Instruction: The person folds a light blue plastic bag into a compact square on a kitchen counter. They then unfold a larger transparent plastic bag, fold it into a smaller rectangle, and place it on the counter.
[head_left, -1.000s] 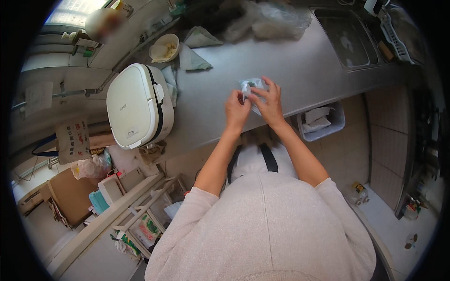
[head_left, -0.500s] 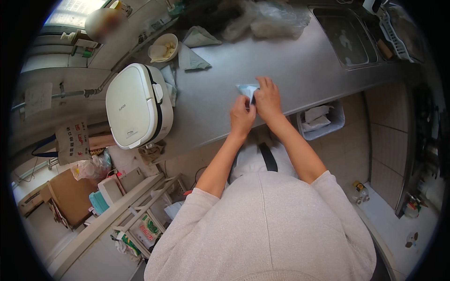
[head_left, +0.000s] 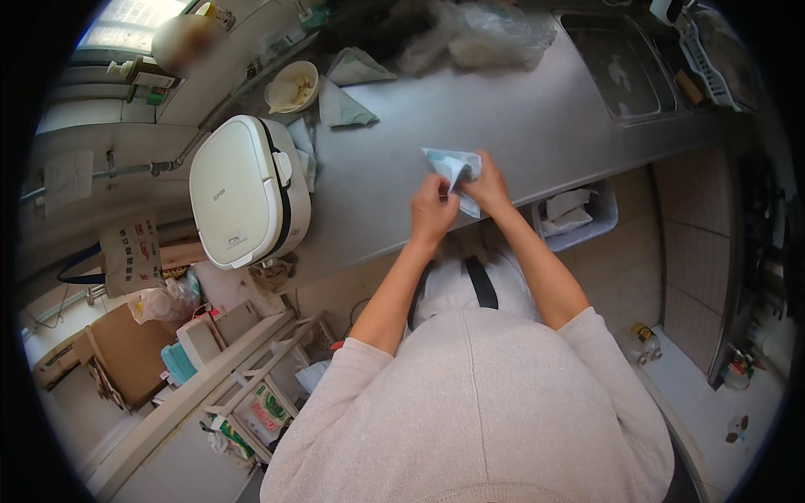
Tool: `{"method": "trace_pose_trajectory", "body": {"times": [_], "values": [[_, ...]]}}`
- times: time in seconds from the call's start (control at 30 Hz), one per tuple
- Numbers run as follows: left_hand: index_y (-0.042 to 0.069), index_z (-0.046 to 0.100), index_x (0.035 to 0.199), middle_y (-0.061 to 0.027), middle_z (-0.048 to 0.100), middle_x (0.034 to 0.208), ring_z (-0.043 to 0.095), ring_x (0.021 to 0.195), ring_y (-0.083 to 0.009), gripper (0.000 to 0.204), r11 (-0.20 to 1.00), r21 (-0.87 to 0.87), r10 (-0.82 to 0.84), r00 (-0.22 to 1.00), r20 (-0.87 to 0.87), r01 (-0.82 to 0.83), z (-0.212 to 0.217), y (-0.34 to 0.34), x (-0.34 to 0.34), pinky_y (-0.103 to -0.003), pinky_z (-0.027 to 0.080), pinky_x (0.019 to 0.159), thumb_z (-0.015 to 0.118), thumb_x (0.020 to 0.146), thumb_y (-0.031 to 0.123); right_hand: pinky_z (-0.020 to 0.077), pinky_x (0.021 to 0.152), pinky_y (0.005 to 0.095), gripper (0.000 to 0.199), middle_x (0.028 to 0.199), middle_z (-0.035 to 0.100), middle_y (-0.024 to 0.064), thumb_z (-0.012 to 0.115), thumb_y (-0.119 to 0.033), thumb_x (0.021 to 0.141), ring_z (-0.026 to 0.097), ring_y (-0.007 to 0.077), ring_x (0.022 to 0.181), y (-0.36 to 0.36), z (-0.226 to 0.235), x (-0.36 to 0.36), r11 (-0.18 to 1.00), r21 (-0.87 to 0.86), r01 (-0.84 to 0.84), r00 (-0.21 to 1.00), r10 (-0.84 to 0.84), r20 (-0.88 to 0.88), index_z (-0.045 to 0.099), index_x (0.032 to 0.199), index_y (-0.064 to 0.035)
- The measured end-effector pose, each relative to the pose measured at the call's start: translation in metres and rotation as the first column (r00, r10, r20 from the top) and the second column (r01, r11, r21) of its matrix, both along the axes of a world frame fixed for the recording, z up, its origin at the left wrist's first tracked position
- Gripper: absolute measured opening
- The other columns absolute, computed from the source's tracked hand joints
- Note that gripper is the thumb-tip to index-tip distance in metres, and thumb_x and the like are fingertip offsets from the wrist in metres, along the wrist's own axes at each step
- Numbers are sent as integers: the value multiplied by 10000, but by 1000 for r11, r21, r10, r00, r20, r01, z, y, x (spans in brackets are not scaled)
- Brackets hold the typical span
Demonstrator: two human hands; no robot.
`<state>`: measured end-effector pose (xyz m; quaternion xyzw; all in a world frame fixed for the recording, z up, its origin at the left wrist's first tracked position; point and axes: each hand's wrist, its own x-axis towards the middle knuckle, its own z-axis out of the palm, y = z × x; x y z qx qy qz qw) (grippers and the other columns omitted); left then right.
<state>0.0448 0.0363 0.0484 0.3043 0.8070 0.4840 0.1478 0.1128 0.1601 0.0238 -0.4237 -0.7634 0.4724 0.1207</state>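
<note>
Right now, in the head view, you have a pale blue and white sheet (head_left: 450,161) up between your two hands, over the near edge of the metal counter (head_left: 394,159). It looks thin and folded: one sharp corner points away to the left, a bluish patch shows near that corner, and creased white folds run down toward you to a lower tip between your wrists. Whether it is paper or plastic, you cannot tell from here.

Your left hand (head_left: 433,210) has its fingers curled, thumb and fingertips drawn close together on the sheet's lower left edge. Your right hand (head_left: 490,186) is at the sheet's right side, with its fingers mostly hidden by the folds, so how far open they are cannot be told.

Farther off to the left lie similar folded pieces (head_left: 345,107), beside a pale bowl (head_left: 285,106).

As for writing, the white appliance (head_left: 235,193) on your left carries a short line of dark lettering on its lid and a small mark near its front latch. The hanging cloth bag (head_left: 132,256) bears dark and red characters, and a green and white package (head_left: 267,411) below shows red print.
</note>
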Motion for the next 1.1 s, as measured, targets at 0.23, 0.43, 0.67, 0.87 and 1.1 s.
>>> {"method": "trace_pose_trajectory", "body": {"times": [0.23,0.43,0.67,0.87,1.1], "values": [[32,559,1024,-157,608,953,613,866,-309,379,977,-87,-192,981,30,194,3,3,3,-414,494,757,735,737,204,489,780,464,355,984,662,193,702,-192,743,621,409,941,5,-18,0,993,-57,-102,982,110,155,572,1059,-95],[21,427,1381,-181,538,1285,549,1134,-317,1009,941,-196,-332,855,-398,274,26,-10,-54,-402,443,982,901,571,390,494,794,415,398,963,666,172,737,-198,718,636,362,922,20,37,8,914,-96,-394,919,395,-11,588,1068,-82],[27,649,1110,-66,681,932,618,850,-152,566,917,-80,-289,790,541,390,34,-11,-73,-307,493,785,876,648,263,455,840,275,370,1001,641,30,690,-171,842,565,122,924,39,84,6,662,-512,-547,836,406,-369,607,1170,-22],[29,671,966,-20,659,789,572,713,-118,388,937,4,-321,859,400,349,56,-2,-59,-294,485,684,859,685,218,473,754,299,325,896,666,74,696,-153,829,569,122,815,39,87,-1,798,-205,-567,824,549,-139,612,1116,-25],[32,653,978,-13,655,834,568,774,-99,380,894,-86,-404,874,271,440,67,1,-63,-268,478,699,862,679,137,473,741,313,299,816,631,96,730,-161,782,568,159,762,25,93,-5,823,192,-535,837,548,-14,619,1037,-50]]}}
